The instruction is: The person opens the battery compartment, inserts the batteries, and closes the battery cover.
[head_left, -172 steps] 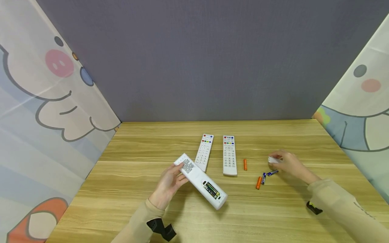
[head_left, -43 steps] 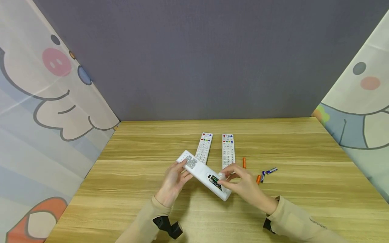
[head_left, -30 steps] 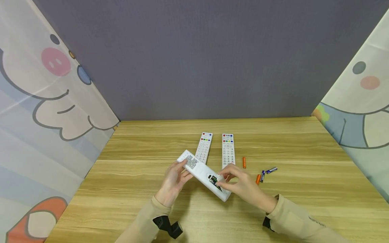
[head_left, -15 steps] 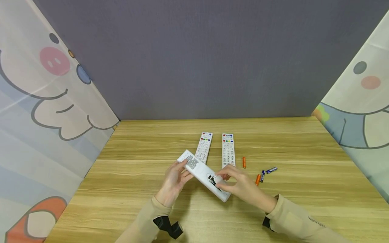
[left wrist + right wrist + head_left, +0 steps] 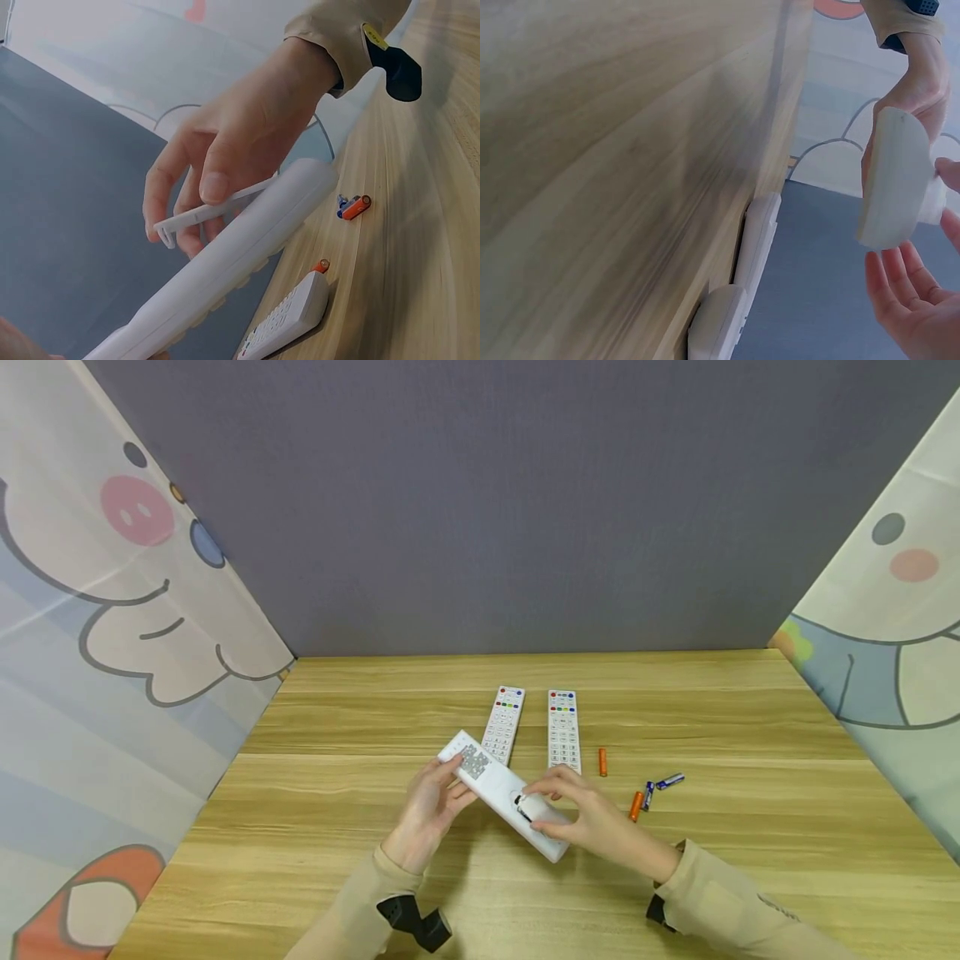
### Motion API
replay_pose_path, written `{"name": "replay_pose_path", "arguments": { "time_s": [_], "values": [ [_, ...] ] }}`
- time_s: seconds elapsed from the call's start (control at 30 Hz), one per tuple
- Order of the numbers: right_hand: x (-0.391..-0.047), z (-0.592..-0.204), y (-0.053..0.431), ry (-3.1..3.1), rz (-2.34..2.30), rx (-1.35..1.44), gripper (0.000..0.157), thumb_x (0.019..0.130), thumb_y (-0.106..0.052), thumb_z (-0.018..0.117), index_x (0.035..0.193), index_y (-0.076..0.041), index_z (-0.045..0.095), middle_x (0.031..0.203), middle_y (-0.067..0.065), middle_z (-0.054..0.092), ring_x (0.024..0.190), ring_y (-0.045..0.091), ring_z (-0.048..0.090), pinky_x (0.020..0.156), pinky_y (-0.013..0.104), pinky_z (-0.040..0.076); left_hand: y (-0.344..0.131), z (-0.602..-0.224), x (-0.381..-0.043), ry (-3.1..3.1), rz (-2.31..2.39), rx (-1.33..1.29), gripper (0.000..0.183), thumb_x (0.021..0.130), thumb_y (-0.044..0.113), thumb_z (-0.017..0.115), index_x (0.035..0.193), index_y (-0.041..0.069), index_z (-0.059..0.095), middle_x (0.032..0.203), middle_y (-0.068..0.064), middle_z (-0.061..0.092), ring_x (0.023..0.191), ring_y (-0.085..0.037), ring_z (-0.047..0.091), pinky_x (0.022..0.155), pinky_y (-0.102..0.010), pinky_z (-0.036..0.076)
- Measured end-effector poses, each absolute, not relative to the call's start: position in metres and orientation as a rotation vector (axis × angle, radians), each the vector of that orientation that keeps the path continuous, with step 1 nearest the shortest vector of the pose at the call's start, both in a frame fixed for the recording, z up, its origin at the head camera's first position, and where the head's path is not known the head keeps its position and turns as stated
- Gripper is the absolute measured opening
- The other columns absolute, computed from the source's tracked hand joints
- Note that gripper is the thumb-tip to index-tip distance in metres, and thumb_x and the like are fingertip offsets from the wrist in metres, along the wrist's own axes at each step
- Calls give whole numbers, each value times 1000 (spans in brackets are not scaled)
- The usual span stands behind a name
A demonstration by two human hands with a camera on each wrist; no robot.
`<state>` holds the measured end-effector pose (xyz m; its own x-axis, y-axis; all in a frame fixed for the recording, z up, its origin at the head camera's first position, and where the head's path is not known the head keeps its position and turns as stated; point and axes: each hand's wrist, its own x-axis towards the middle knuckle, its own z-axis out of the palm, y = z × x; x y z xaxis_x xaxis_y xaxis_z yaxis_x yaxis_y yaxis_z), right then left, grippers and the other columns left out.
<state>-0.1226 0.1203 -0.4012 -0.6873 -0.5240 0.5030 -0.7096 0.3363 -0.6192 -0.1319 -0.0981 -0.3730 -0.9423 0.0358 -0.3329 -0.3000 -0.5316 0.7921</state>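
Observation:
My left hand [image 5: 425,814] grips a white remote control [image 5: 487,785] by its upper end, back side up, above the table. Between the thumb and fingers of my right hand [image 5: 592,818] is a white battery cover [image 5: 543,810], pinched over the battery compartment at the lower end. In the left wrist view the cover [image 5: 210,213] stands tilted, its clip end raised off the remote's back and its other end touching or close to it. Only a dark slit of the compartment shows; the batteries inside are hidden.
Two white remotes lie face up behind, one [image 5: 504,718] partly behind the held remote, the other [image 5: 564,727] further right. Two orange batteries [image 5: 603,762] and two blue batteries [image 5: 671,781] lie to the right on the wooden table [image 5: 300,827]. A grey panel [image 5: 480,510] stands at the back.
My right hand fetched the cover from the table's right side and brought it to the remote. Over the last second the cover has come down over the compartment, hiding the batteries. The left hand barely moved.

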Motion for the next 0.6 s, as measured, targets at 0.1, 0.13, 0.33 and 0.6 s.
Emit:
{"name": "replay_pose_path", "arguments": {
  "time_s": [0.1, 0.13, 0.33, 0.6],
  "values": [
    [-123, -402, 120, -2420, 1278, 1124, 38, 72, -14, 72, 107, -12, 59, 107, 5, 53, 92, 16, 53, 73, 28, 52, -97, -373, -131, 1403, 2556, -405, 36, 91, 8, 45, 123, -6, 33, 93, -6, 58, 81, -19, 61, 77, -33, 51],
    [-123, -403, 120, -2426, 1279, 1132, 37, 73, -14, 72, 108, -12, 59, 108, 6, 52, 92, 17, 53, 73, 28, 52, -97, -373, -131, 1402, 2557, -401, 36, 92, 8, 45, 123, -6, 33, 93, -7, 58, 81, -19, 61, 77, -33, 51],
    [-122, -404, 119, -2472, 1276, 1144, 38, 75, -18, 70, 111, -12, 56, 110, 8, 50, 90, 18, 53, 72, 24, 51, -97, -374, -129, 1397, 2558, -394, 34, 92, 8, 45, 121, -5, 34, 93, -6, 58, 82, -19, 60, 78, -34, 51],
    [-116, -404, 118, -2557, 1089, 1172, 53, 76, -31, 69, 122, -15, 48, 118, 9, 46, 93, 21, 54, 69, 24, 52, -97, -373, -129, 1400, 2564, -405, 33, 92, 7, 43, 121, -6, 34, 92, -6, 58, 82, -19, 60, 79, -36, 51]
  ]
}}
